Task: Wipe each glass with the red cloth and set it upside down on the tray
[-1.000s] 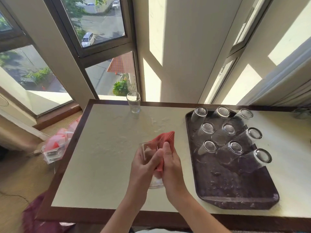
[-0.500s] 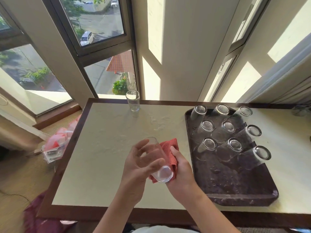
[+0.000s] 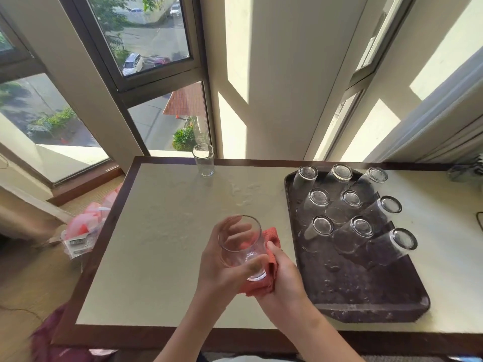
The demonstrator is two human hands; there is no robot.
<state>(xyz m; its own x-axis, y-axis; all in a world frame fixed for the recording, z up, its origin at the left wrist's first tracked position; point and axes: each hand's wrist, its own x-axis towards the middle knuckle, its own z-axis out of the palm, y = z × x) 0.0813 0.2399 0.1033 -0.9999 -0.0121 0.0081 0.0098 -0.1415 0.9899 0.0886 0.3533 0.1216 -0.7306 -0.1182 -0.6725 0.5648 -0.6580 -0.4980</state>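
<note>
L hand (image 3: 222,267) fingers curl round the glass (image 3: 239,245), mouth-up above the counter (image 3: 162,231), R hand (image 3: 286,279) fingers pressing red cloth (image 3: 261,287) to it; if damp it may slip & smash, or clip the inverted glasses (image 3: 351,231) crowding the tray (image 3: 366,313).

Table (image 3: 162,244) before you: cream, textured top with a dark brown border. Beyond its far edge, dark-framed windows (image 3: 146,35) overlook a street with a parked white car (image 3: 133,64) and a red-tiled roof (image 3: 187,102). On the floor to your left, a clear container (image 3: 81,236) of pink items.
</note>
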